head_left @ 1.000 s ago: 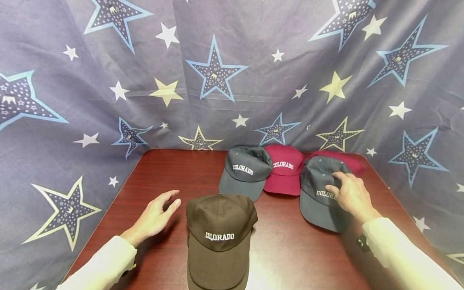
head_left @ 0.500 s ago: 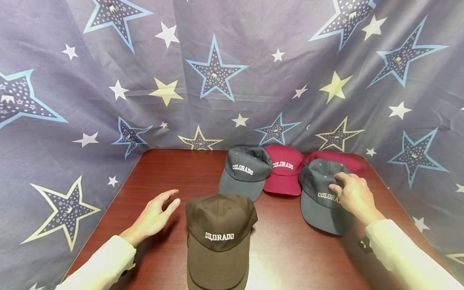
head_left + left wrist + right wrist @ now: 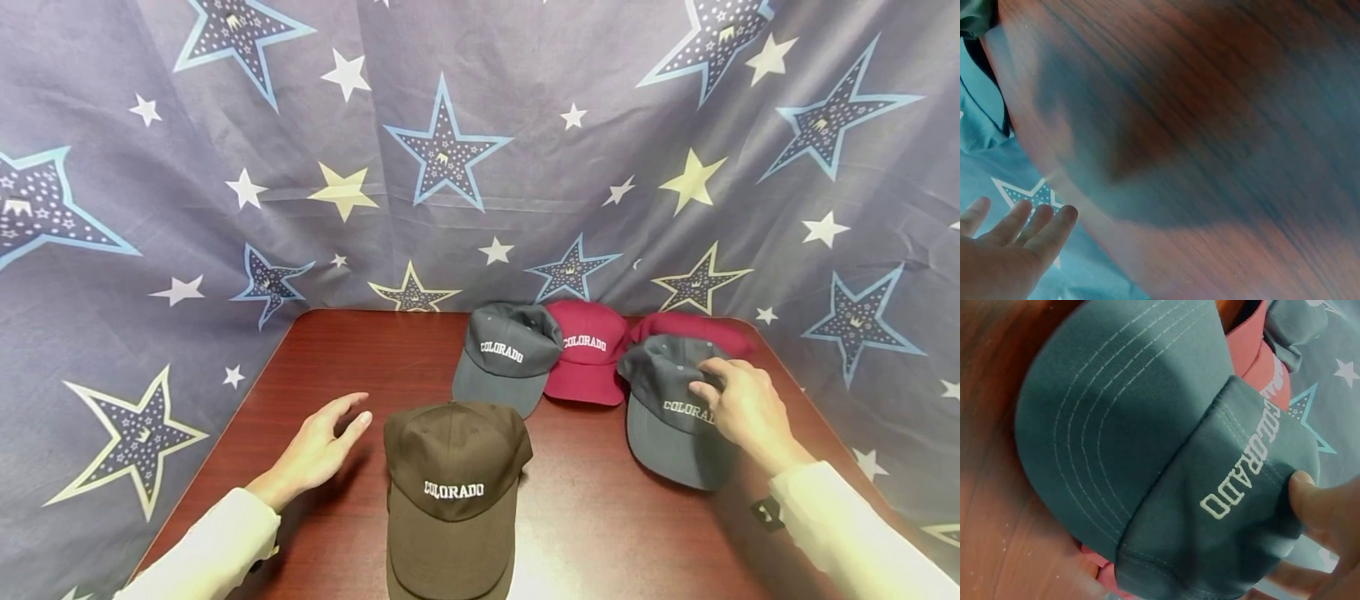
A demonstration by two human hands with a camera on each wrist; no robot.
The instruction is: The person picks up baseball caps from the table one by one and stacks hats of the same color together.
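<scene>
My right hand [image 3: 750, 412] grips the crown of a dark grey baseball cap [image 3: 663, 442] at the right of the table. In the right wrist view, the thumb presses the cap's front beside the white COLORADO lettering, and the other fingers are partly hidden behind the crown. The brim of this grey cap [image 3: 1116, 419] points toward the front of the table. My left hand [image 3: 318, 442] hovers at the left with fingers loosely extended and holds nothing. Nearest to it is a brown COLORADO cap [image 3: 453, 533], apart from the fingers.
Behind stand another grey cap [image 3: 498, 358] and a red cap [image 3: 585, 354], side by side. A second red cap [image 3: 720, 333] lies partly hidden behind the gripped one. The reddish wooden table [image 3: 345, 350] meets a star-patterned cloth [image 3: 510, 192] at its back edge.
My right hand has drawn the grey cap slightly toward me and to the right. More of the red cap behind it shows. The left hand has stayed nearly still.
</scene>
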